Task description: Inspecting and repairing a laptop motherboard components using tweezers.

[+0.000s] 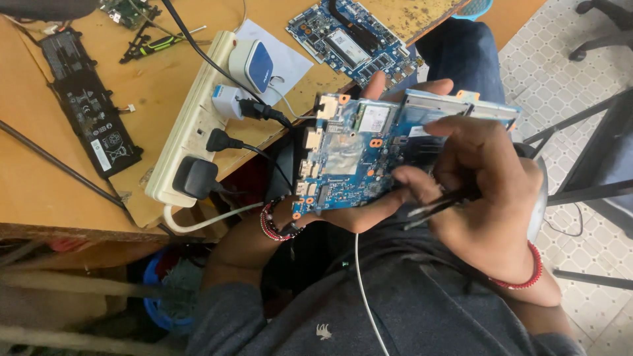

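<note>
Beside the cluttered wooden desk (79, 191), left hand (359, 211) cradles a blue circuit board (356, 155); right hand (488, 198) pinches tweezers (432, 206).

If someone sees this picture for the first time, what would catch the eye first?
Most striking is the blue circuit board at the centre, held from below by the left hand over the person's lap. The right hand grips dark tweezers at the board's lower right edge. On the wooden table to the left lies a white power strip with black plugs.
</note>
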